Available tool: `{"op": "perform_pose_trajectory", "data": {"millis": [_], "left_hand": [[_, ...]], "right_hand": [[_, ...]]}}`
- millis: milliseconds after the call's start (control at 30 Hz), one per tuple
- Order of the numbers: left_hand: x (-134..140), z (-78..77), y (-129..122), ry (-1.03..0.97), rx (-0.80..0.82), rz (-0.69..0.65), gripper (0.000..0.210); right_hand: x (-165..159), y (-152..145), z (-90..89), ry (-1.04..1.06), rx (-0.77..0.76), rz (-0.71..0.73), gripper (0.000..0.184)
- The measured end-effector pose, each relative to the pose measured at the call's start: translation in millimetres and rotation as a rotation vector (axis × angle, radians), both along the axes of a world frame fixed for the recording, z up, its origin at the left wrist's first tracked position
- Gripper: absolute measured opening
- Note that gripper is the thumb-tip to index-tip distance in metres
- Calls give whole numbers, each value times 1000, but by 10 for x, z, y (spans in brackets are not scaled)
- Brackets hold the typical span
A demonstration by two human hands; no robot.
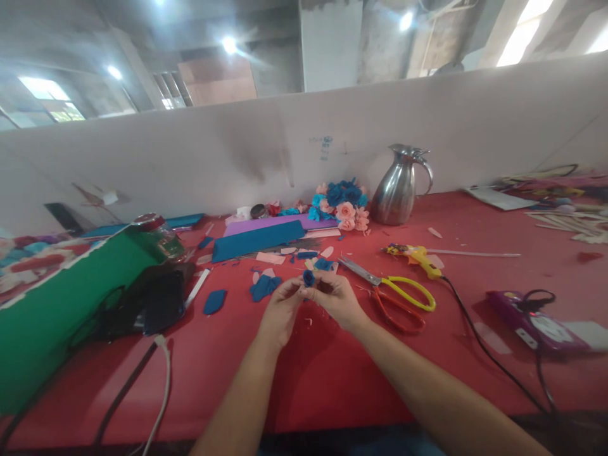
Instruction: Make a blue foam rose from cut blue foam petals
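Observation:
A small dark blue paper flower [308,278] is pinched between my two hands above the red table. My left hand [282,308] grips it from the left with bent fingers. From the right, my right hand [338,297] closes its thumb and fingers on the same flower. Cut blue paper petals [265,287] lie just left of my hands, and another blue petal [215,302] rests farther left. Scissors [380,280] with one yellow and one red handle lie to the right of my right hand, blades parted.
A yellow glue gun [420,258] with a black cord lies right of the scissors, near a purple power box [536,323]. Behind stand a steel jug [399,187] and a bunch of paper flowers [346,209]. Blue paper [259,240] lies nearby; a green box [71,316] stands left.

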State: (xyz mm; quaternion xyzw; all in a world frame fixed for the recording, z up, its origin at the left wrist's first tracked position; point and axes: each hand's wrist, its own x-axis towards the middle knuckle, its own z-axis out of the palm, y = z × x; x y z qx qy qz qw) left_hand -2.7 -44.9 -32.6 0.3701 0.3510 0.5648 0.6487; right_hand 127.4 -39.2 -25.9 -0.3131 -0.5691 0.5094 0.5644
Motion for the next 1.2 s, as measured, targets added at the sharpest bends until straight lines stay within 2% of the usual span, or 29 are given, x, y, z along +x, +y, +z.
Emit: {"op": "perform_pose_trajectory", "data": {"millis": [200,433,767,1033,1133,1200], "left_hand": [[0,6,-9,-4,-31,5,24],[10,31,-17,5,6,-12,23],[3,0,-1,-16,-26,11,24],[-2,-23,-20,2,-1,5,22],[9,-5,12,98,51,70,21],[15,113,6,209,117,179,22]], "right_hand": [[14,3,-2,-11,0,-28,19],[20,-13,26,34,-21,8,20],[1,2,-11,63,-36,25,21],[4,4,-10,-3,22,-13,16],[-2,8,-3,16,33,-39,17],[-9,15,-3,51,19,-46,19]]}}
